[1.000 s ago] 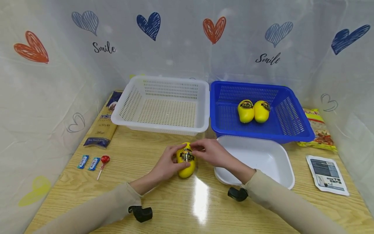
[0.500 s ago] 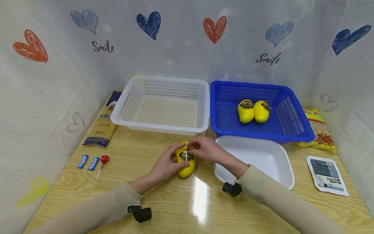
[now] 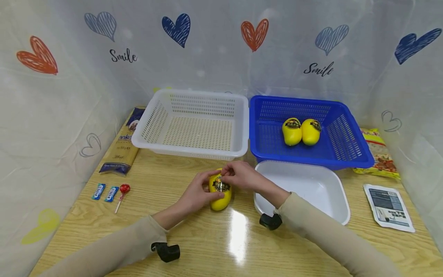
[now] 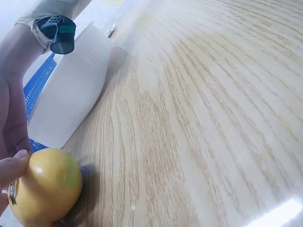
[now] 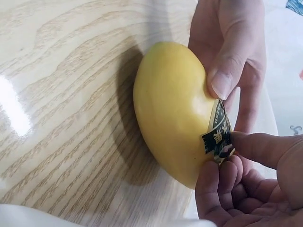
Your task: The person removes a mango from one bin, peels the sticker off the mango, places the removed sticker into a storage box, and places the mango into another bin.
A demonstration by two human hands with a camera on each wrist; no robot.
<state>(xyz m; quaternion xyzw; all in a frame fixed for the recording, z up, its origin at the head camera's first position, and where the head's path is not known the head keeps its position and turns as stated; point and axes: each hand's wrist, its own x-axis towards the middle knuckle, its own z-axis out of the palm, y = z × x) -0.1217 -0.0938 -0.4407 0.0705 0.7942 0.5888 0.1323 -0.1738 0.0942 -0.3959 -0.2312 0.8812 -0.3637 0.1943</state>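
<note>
One yellow mango (image 3: pixel 220 191) lies on the tabletop (image 3: pixel 194 246) near its middle, just before the white basket (image 3: pixel 194 123). The left hand (image 3: pixel 197 192) grips its side, thumb curled over it. The right hand (image 3: pixel 242 176) pinches the black sticker (image 5: pixel 217 137) at its edge. A white tray (image 3: pixel 311 188) sits just right.

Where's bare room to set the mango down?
White basket and white tray hold nothing. Bare wood lies between lollipop and left hand, also nearest the camera. Crowded: blue basket with two mangoes.
</note>
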